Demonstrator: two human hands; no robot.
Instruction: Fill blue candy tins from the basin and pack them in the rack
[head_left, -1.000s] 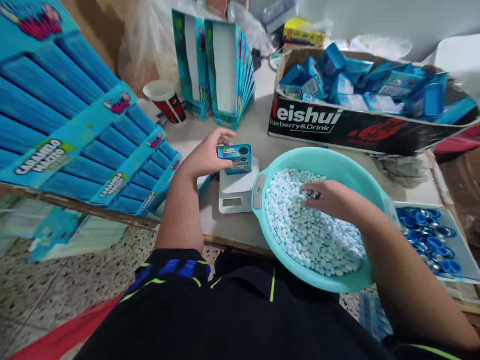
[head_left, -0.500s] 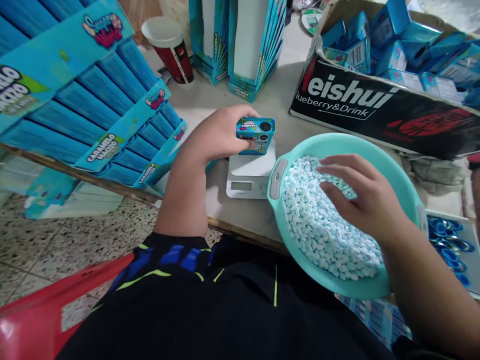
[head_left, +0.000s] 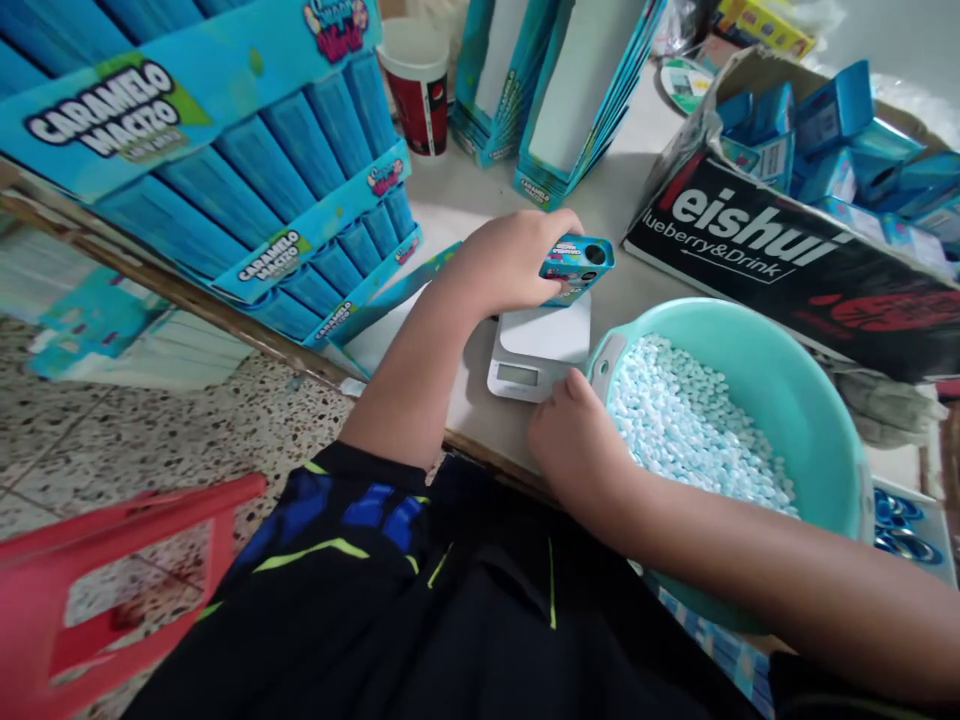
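Note:
My left hand [head_left: 517, 262] is closed around a small blue candy box [head_left: 574, 270] with a round dark opening in its top. The box is upright over the rear of a white kitchen scale [head_left: 544, 335]; whether it rests on the platform I cannot tell. At the scale's front right corner is my right hand [head_left: 581, 440], fingers curled in and thumb on top. Anything inside those fingers is hidden. Beside this hand stands a turquoise basin [head_left: 810, 400], part filled with small pale blue and white candies [head_left: 697, 420].
Stacked blue display trays of boxes [head_left: 247, 170] line the left edge. Behind are a paper cup [head_left: 420, 100] and nested display cartons [head_left: 577, 100]. A black carton [head_left: 750, 230] of blue boxes sits back right. A red stool [head_left: 127, 600] is at lower left.
My right hand has gone from above the candies to the scale's front corner and curled up. My left hand still grips the candy box. The whole view has shifted.

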